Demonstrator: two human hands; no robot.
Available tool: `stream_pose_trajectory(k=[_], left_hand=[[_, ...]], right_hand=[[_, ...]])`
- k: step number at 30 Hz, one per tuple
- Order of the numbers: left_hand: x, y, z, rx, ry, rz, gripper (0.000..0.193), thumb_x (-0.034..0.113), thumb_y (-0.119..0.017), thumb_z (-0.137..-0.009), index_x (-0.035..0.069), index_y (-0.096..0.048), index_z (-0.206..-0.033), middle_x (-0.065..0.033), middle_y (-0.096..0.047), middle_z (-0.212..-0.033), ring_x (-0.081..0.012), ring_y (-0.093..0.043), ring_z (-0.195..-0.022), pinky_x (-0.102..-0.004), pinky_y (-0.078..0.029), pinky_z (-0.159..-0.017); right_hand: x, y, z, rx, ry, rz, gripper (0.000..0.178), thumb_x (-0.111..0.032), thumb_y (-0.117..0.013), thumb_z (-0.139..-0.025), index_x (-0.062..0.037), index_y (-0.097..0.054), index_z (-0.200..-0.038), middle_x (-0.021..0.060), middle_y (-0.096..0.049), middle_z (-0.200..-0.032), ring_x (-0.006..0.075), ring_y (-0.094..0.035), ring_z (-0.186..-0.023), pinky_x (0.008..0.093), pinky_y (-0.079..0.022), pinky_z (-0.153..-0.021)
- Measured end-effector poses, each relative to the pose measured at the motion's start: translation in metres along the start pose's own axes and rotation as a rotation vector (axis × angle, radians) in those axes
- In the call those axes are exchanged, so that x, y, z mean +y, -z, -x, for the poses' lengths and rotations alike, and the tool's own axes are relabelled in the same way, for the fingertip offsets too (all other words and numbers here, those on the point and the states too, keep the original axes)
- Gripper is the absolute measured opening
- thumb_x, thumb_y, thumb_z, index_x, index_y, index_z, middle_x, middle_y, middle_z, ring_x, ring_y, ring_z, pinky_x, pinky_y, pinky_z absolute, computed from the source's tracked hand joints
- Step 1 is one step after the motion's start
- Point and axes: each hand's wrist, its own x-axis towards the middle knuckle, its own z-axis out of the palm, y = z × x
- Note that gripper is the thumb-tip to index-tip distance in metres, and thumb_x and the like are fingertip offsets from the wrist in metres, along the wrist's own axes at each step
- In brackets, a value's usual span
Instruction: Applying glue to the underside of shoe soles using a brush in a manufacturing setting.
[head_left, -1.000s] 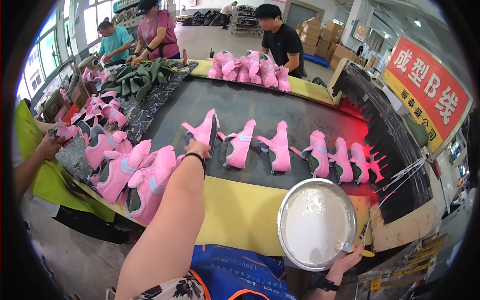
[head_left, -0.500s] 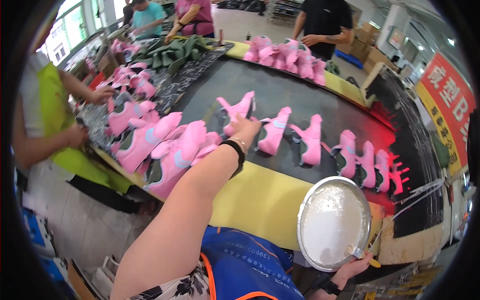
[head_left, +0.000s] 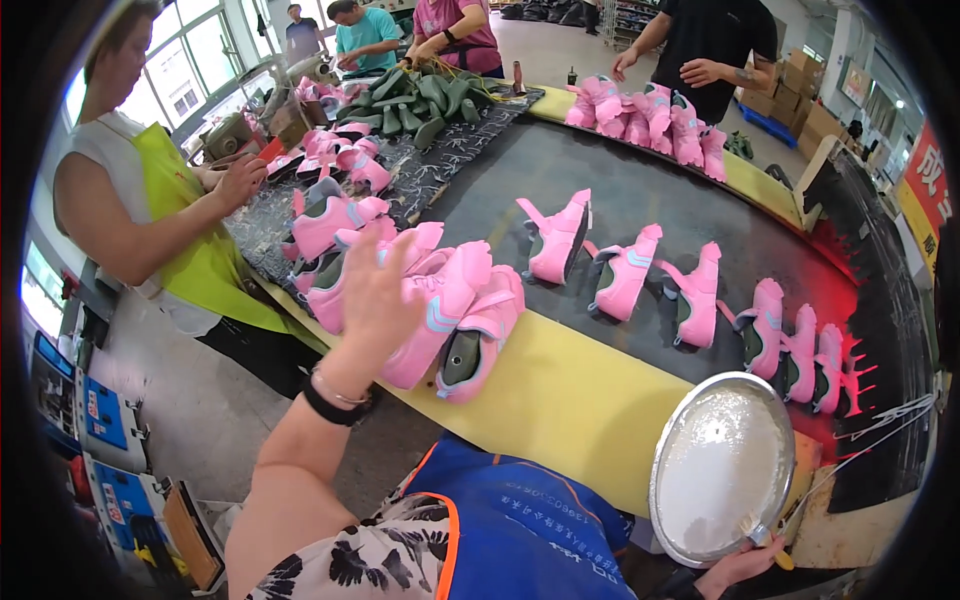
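Observation:
My left hand (head_left: 378, 300) is open, fingers spread, over the near pile of pink shoes. Beside it lie a pink shoe upper (head_left: 440, 312) with a pale blue mark and another pink shoe (head_left: 488, 335) with a dark green last inside. In my right hand (head_left: 742, 570), at the lower right, is a brush (head_left: 757, 530) with a yellow handle, its bristles at the rim of a metal bowl (head_left: 655, 490) of white liquid. Several pink shoes stand in a row on the dark conveyor belt, the leftmost shoe (head_left: 560, 238) nearest the pile.
A yellow ledge (head_left: 560, 400) runs along the near side of the dark belt (head_left: 480, 190). Green shoe lasts (head_left: 420, 100) are heaped at the far left. A co-worker in a yellow-green apron (head_left: 190, 230) stands left. More pink shoes (head_left: 650, 115) line the far edge. Red light glows at right.
My left hand has left the leftmost shoe on the belt and moved left to the pile, fingers now spread. The view has turned left. My right hand keeps the brush at the bowl.

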Motion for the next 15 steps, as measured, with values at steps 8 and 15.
stream_pose_trajectory(k=[8,15], left_hand=[[-0.098,-0.007,-0.001,-0.612,0.262,-0.079,0.115,0.03,-0.089,-0.055,0.028,-0.031,-0.155,-0.0245,-0.056,-0.124,-0.0443,-0.061,-0.108,-0.0489,-0.053,-0.093],[-0.097,-0.032,0.008,-0.515,0.189,-0.165,0.112,0.03,-0.088,-0.057,0.032,-0.033,-0.155,-0.0235,-0.056,-0.115,-0.0444,-0.06,-0.106,-0.049,-0.053,-0.089]], right_hand=[[-0.002,-0.007,0.006,0.092,0.063,0.034,0.048,-0.044,-0.047,-0.103,-0.0001,-0.064,-0.094,0.0013,-0.056,-0.082,0.0086,-0.042,-0.063,0.0237,-0.027,-0.053],[0.026,0.039,-0.022,-0.046,0.317,0.219,0.045,-0.04,-0.051,-0.103,0.0028,-0.058,-0.114,0.0115,-0.06,-0.089,0.0231,-0.049,-0.072,0.0355,-0.04,-0.063]])
